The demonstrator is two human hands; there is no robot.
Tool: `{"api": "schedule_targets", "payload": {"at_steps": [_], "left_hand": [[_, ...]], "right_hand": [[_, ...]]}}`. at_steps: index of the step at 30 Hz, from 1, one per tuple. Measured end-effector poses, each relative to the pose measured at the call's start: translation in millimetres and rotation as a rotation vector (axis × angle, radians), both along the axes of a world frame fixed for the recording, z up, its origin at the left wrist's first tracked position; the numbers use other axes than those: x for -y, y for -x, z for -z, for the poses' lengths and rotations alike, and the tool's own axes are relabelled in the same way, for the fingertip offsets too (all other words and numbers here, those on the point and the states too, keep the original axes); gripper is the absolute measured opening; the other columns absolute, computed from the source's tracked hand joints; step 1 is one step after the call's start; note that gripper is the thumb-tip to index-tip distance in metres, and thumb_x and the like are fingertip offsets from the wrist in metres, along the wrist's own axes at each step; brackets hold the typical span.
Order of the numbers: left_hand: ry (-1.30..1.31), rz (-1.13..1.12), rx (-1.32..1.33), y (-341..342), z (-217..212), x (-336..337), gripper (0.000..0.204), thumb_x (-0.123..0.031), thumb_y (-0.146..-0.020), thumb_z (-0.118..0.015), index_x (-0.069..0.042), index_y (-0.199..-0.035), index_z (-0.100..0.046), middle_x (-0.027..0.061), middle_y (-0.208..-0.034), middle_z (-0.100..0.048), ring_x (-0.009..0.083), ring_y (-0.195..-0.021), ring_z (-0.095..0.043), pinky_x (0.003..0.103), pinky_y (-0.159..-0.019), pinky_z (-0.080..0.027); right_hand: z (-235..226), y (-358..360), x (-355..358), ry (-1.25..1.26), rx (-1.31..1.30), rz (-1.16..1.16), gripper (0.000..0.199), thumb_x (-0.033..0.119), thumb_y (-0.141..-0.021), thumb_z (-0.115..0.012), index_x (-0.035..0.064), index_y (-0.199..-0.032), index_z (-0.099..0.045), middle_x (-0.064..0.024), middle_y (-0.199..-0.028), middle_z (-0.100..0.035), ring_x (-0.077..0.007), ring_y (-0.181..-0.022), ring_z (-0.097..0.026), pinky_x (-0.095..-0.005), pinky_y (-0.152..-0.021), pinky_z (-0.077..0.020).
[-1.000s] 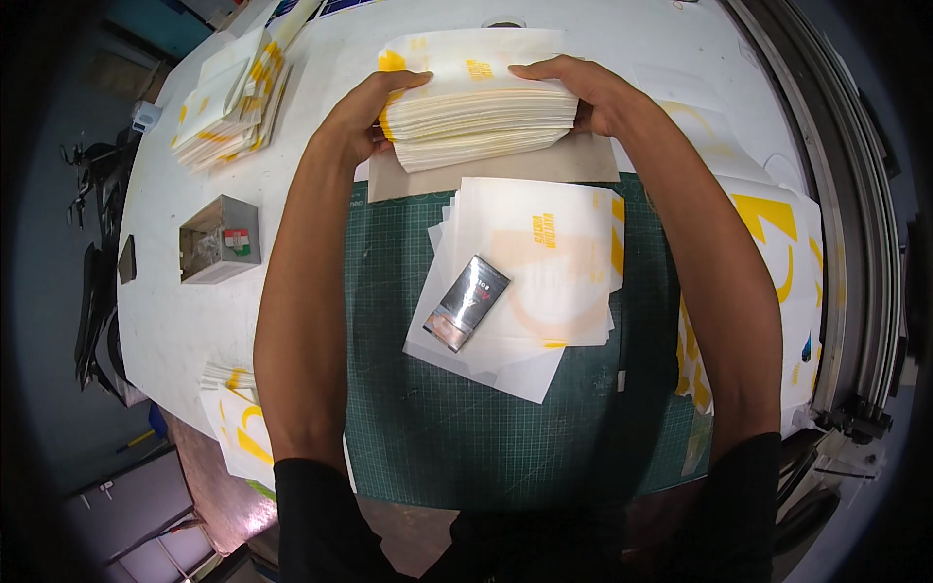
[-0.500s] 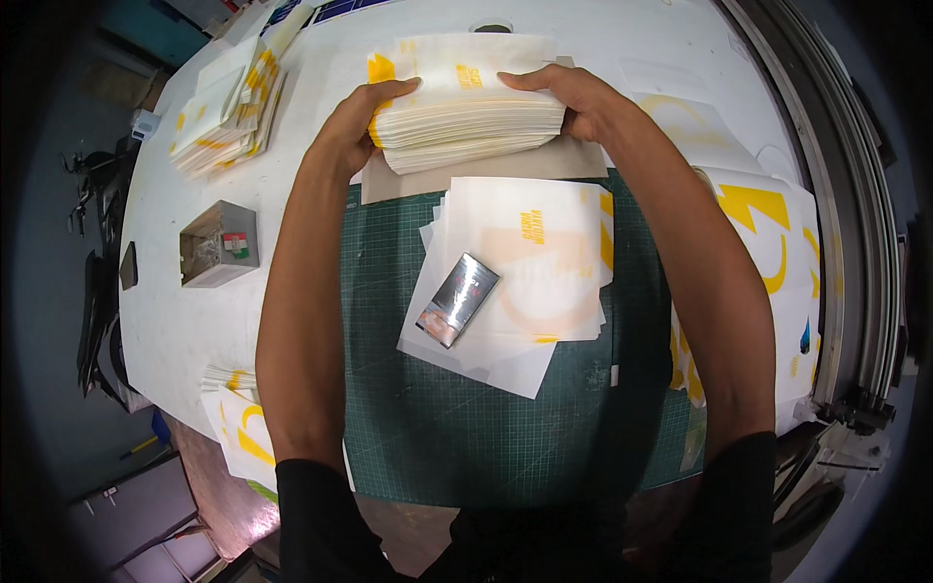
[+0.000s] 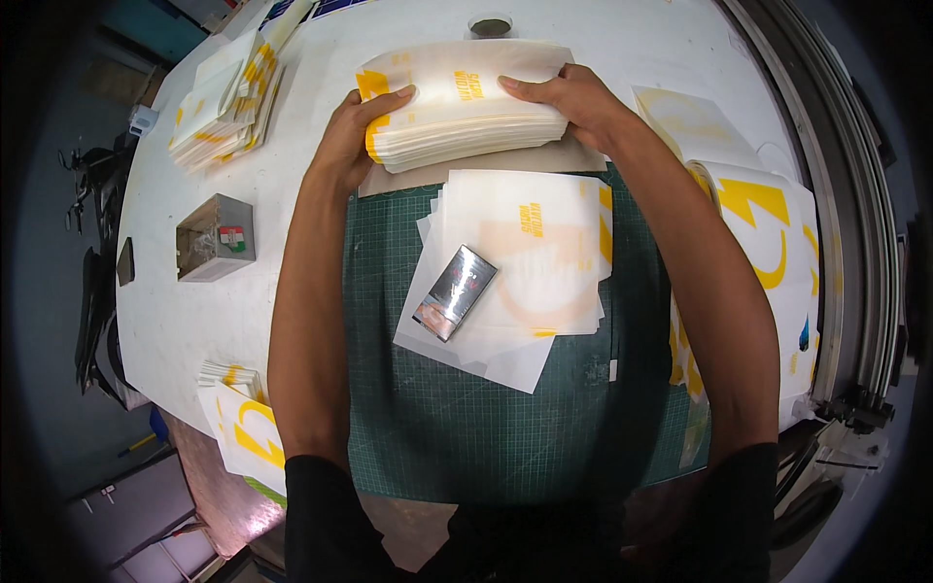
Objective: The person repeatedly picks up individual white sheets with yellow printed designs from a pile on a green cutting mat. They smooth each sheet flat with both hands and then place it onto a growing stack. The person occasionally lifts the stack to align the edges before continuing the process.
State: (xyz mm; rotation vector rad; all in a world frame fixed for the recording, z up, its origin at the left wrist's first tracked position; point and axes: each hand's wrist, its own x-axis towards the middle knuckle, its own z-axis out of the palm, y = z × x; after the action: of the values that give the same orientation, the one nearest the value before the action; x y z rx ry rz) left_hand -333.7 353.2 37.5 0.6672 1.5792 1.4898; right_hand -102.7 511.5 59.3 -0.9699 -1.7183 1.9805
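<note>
At the far side of the cutting mat, my left hand [image 3: 362,124] and my right hand [image 3: 571,99] grip a thick stack of white paper sheets [image 3: 437,92] with yellow print. Each thumb presses on top, and the other fingers wrap round the ends, partly hidden. Beneath the stack lies a brown-grey board [image 3: 428,180]. Nearer to me, a loose pile of similar white sheets [image 3: 554,209] rests on the green cutting mat [image 3: 466,437]. A shiny silver box [image 3: 455,293], small and flat, lies tilted across that pile.
At the back left stands another folded paper stack [image 3: 224,102]. A grey open box [image 3: 216,238] holds small items. More printed sheets [image 3: 243,428] lie near left. On the right are a yellow-printed roll [image 3: 748,214] and a metal rail [image 3: 836,223]. A small dark-filled dish [image 3: 490,27] is at the back.
The top of the stack bows up more between my hands. Both hands have shifted slightly, the left one a little lower. The silver box and the loose pile stay in place.
</note>
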Motion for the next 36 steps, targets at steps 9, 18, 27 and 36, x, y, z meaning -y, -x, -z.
{"api": "schedule_targets", "payload": {"at_steps": [9,18,27,36], "left_hand": [[-0.163,-0.055,0.091,-1.3,7.7,7.9,0.086,-0.013,-0.078,-0.088,0.013,-0.139,-0.033,0.0312,-0.119,-0.062,0.0362,-0.102,-0.073,0.041,-0.088,-0.063],[-0.295,-0.079,-0.031,-58.6,-55.6,79.2,0.085,-0.003,-0.077,-0.088,0.011,-0.141,-0.034,0.0271,-0.122,-0.064,0.0317,-0.101,-0.073,0.04,-0.087,-0.063],[-0.305,0.278,0.064,-184.4,-30.1,229.5,0.05,-0.002,-0.079,-0.077,0.005,-0.127,-0.062,0.0102,-0.122,-0.071,0.0157,-0.109,-0.066,0.033,-0.099,-0.051],[-0.257,0.34,-0.262,-266.0,13.3,287.7,0.059,-0.01,-0.08,-0.08,0.001,-0.133,-0.056,0.0122,-0.127,-0.066,0.0174,-0.117,-0.06,0.035,-0.103,-0.047]], "right_hand": [[18.9,-1.1,6.8,0.048,-0.164,0.079,0.077,0.024,-0.079,-0.091,-0.0082,-0.137,-0.052,-0.0209,-0.129,-0.065,-0.0305,-0.117,-0.066,-0.0381,-0.102,-0.0522],[-26.9,-51.6,77.2,-0.123,-0.276,0.142,0.067,0.016,-0.078,-0.089,-0.006,-0.133,-0.058,-0.0164,-0.124,-0.069,-0.0234,-0.11,-0.069,-0.036,-0.1,-0.0528],[23.8,-229.0,237.0,-0.211,-0.24,0.149,0.052,0.013,-0.083,-0.081,-0.0027,-0.129,-0.063,-0.0123,-0.124,-0.071,-0.0184,-0.112,-0.065,-0.0328,-0.098,-0.0504],[47.1,-305.5,316.8,-0.307,-0.22,0.211,0.046,0.009,-0.086,-0.074,-0.0036,-0.128,-0.06,-0.0093,-0.116,-0.071,-0.0156,-0.107,-0.066,-0.0313,-0.097,-0.0503]]}}
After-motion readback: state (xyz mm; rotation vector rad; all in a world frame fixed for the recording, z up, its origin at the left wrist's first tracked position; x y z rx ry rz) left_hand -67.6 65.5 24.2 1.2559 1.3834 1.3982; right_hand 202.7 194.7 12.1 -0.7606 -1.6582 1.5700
